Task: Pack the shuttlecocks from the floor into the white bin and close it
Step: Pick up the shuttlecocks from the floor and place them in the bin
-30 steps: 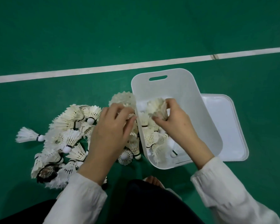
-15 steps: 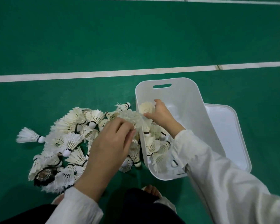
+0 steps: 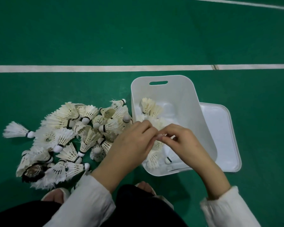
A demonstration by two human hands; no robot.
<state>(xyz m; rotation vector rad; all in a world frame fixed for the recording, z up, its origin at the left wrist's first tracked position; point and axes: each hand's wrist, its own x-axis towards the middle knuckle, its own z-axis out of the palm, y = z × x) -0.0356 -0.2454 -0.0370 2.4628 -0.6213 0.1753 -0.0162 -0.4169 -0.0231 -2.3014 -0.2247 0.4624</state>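
A pile of several white feather shuttlecocks [image 3: 69, 136] lies on the green floor, left of the open white bin [image 3: 192, 102]. Several shuttlecocks [image 3: 150, 105] lie inside the bin. My left hand [image 3: 133, 143] and my right hand [image 3: 182, 141] meet over the bin's left side. The fingertips of both pinch a small white piece, seemingly a shuttlecock [image 3: 161, 136], between them; most of it is hidden by the fingers. The bin's white lid [image 3: 225, 138] lies flat on the floor, partly under the bin's right side.
A white court line [image 3: 88, 68] crosses the green floor beyond the bin. My feet in sandals [image 3: 56, 195] and dark trousers sit at the bottom edge. One stray shuttlecock [image 3: 16, 130] lies at the pile's far left, and a dark worn one [image 3: 33, 171] lower left.
My right hand came back from deep in the bin, leaving shuttlecocks there, and met my left hand, which moved right from the pile to over the bin's edge.
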